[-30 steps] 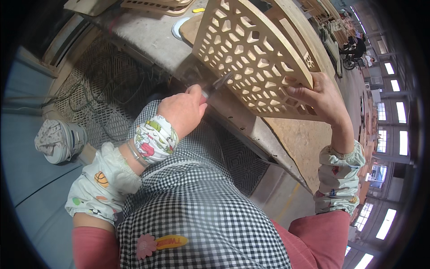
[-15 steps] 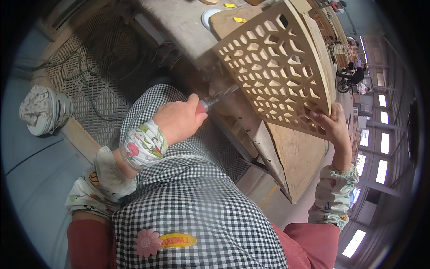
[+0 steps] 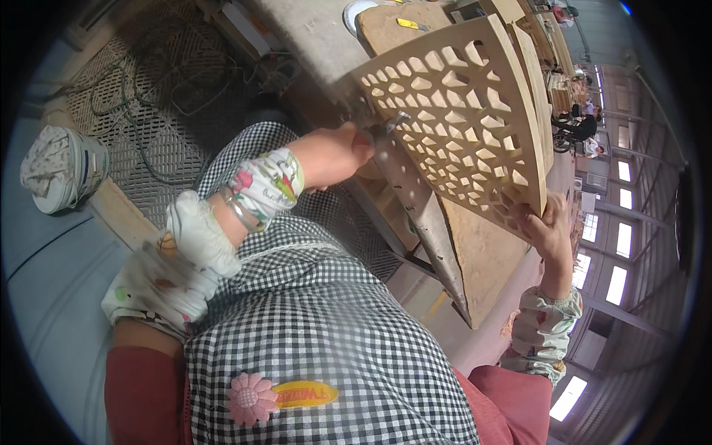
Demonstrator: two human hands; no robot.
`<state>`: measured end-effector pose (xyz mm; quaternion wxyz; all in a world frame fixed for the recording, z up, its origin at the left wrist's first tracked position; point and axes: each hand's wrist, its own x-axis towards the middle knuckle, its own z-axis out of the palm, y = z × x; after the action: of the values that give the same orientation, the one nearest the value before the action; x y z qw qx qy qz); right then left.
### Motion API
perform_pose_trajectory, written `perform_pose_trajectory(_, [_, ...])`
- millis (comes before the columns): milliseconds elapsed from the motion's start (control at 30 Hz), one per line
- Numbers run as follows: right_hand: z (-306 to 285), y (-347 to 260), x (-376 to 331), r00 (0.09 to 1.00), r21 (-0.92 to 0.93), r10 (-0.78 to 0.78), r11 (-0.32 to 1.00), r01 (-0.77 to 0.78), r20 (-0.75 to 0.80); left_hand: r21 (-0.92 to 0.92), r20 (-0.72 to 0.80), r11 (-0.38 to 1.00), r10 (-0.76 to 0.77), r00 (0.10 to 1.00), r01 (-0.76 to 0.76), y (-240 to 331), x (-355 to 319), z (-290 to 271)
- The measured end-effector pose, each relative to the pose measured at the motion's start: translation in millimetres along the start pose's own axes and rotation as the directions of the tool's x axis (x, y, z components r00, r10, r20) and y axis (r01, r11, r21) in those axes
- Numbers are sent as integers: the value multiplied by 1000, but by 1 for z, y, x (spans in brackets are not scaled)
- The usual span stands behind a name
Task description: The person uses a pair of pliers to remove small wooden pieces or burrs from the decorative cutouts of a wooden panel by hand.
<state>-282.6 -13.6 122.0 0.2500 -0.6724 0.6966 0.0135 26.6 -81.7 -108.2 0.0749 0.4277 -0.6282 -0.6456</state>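
A pale wooden lattice panel (image 3: 475, 119) with many cut-out openings stands tilted on edge over the workbench. My left hand (image 3: 334, 152) is closed around a small metal tool (image 3: 389, 124) whose tip meets the panel's lower left part. At the panel's lower right corner my right hand (image 3: 545, 226) grips the edge and steadies it. Both forearms wear patterned sleeve covers, and a checked apron fills the lower middle of the view.
A long workbench (image 3: 326, 37) runs toward the back with flat wooden boards (image 3: 482, 252) on it. A metal grate floor (image 3: 163, 96) with cables lies to the left. A white bucket holding cloth (image 3: 63, 167) stands at far left. People sit far back right.
The view has swung, so the panel now sits more to the right and more upright. My left hand keeps the tool against the panel; my right hand has stayed on its lower corner.
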Motion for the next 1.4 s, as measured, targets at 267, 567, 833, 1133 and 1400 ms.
perform_pose_trajectory(267, [-2,17,3,999,82,28,996,-25,-36,232,-252,971,108,962,-49,-40,-27,32])
perform_pose_trajectory(567, [2,16,0,999,172,4,985,3,-41,270,-312,957,192,931,-106,-25,-18,53])
perform_pose_trajectory(833, [4,13,2,996,172,-49,983,62,-78,414,-297,909,185,937,-48,-2,-8,54])
perform_pose_trajectory(1133, [5,8,1,998,258,24,966,-9,-54,471,-349,882,222,911,-34,-2,1,60])
perform_pose_trajectory(1400, [6,13,2,997,234,-8,972,25,-72,540,-409,842,269,872,-6,-11,-5,64])
